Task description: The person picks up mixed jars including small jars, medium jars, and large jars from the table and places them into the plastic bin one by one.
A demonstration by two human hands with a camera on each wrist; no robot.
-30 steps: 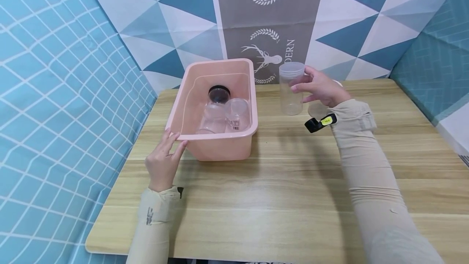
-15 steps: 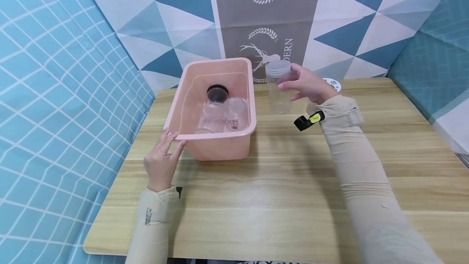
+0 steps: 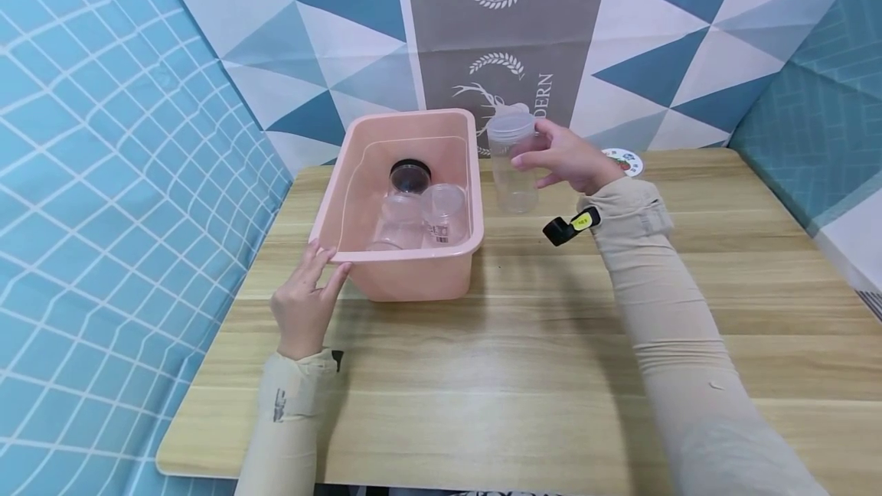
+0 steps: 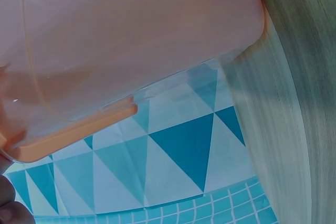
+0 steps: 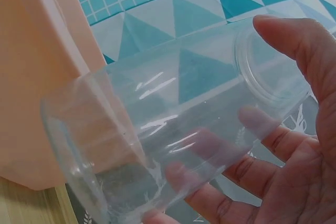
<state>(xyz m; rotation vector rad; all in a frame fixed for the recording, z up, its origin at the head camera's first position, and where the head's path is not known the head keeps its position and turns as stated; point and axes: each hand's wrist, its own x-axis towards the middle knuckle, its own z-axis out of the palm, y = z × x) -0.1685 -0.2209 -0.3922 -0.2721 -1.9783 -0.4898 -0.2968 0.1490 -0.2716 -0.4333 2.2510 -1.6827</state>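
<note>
A tall clear jar (image 3: pixel 514 167) with a ridged neck stands upright in the head view, right beside the pink plastic tub (image 3: pixel 413 279). My right hand (image 3: pixel 566 158) grips it from the right, thumb near the neck and fingers round the side, as the right wrist view shows. Whether its base touches the table I cannot tell. At the tub's near left corner, my left hand (image 3: pixel 306 301) pinches the rim between fingers and thumb. Inside the tub lie clear jars (image 3: pixel 444 213), one with a printed barcode, and a jar with a black rim (image 3: pixel 410 176).
A round white disc with a coloured print (image 3: pixel 623 162) lies at the table's back edge, behind the right wrist. The wooden table (image 3: pixel 441 389) meets a patterned backdrop (image 3: pixel 344 29) behind and a blue grid sheet (image 3: pixel 117 197) on the left.
My right hand has carried the clear jar leftward, closer to the tub. The printed disc has come into view behind the wrist. My left hand stays on the rim.
</note>
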